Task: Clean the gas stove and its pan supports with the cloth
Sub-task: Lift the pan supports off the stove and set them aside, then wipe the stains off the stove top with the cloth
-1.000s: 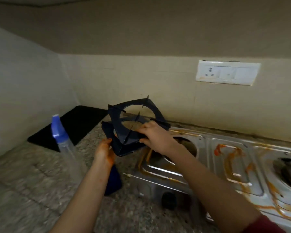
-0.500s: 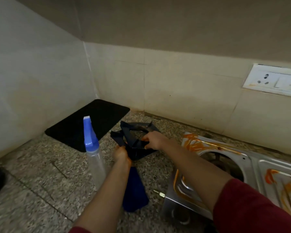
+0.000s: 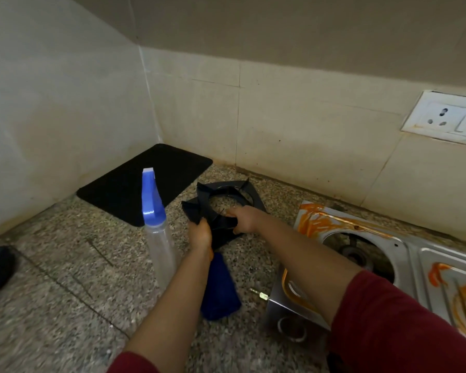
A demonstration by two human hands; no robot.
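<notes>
On granite counter (image 3: 65, 305) beside stained gas stove (image 3: 412, 254): hands at pan supports (image 3: 254, 201) w/ cloth (image 3: 219, 289).
Nearest, blue cloth hangs below left hand (image 3: 199, 232), fingers clenched round its top end; clear spray bottle (image 3: 158, 232) w/ blue nozzle stands upright just beside. Right hand (image 3: 244, 219) grasps near rim of dark pan supports, which lie on counter left of orange-streaked gas stove. Beyond: black mat (image 3: 145, 181) in corner, wall socket (image 3: 447, 117) far right.

The supports (image 3: 221, 187), held up tilted over the stove's (image 3: 404, 244) left edge a second ago, have been carried left and now rest on the table (image 3: 92, 265), apart from the stove and just beside the mat (image 3: 145, 181). The right grip (image 3: 244, 219) and the left grip (image 3: 199, 234), cloth (image 3: 218, 289) in it, have travelled with them, and the view has swung left.
</notes>
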